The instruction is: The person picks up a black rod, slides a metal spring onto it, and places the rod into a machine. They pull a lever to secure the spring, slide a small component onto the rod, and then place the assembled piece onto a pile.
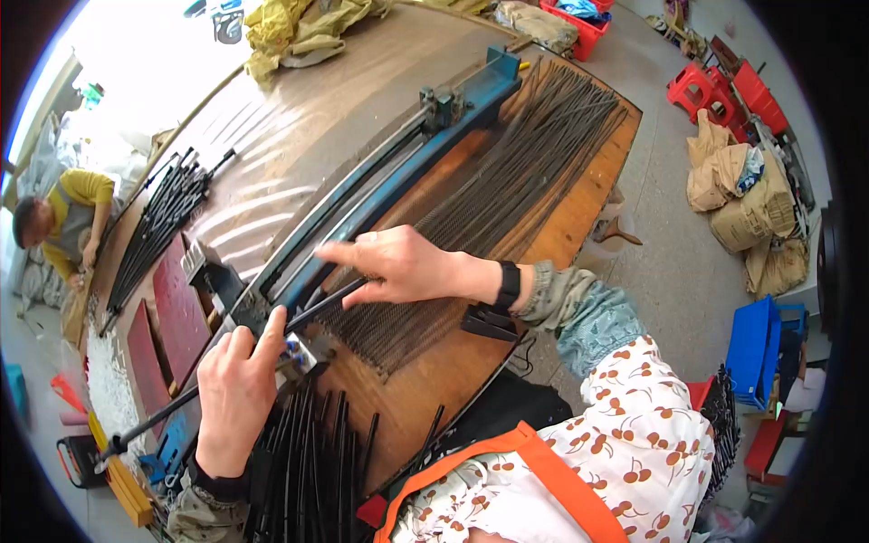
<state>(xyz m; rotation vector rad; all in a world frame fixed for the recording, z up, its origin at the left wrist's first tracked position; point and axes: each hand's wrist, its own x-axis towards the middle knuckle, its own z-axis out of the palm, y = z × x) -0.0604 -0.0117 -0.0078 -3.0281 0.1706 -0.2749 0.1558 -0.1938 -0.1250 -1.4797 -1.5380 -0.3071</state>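
A long black tube (312, 309) runs slantwise from the lower left up to the bench fixture. My left hand (237, 389) is closed round it, with a finger stretched along toward the fixture's near end. My right hand (398, 264) has the tube's upper end between thumb and curled fingers, its index finger stretched out over the blue rail. Part of this grip is hidden by the hand. Beneath both hands lies the long blue metal fixture (385, 195), with a clamp block (441, 107) on its far part and a grey metal block (210, 271) near my left hand.
Many thin dark coiled rods (489, 195) cover the wooden table (606, 163) right of the fixture. More black tubes (303, 462) stand below my hands, and another bundle (172, 208) lies left. A person (77, 213) sits at the far left. Red stools (701, 89) stand right.
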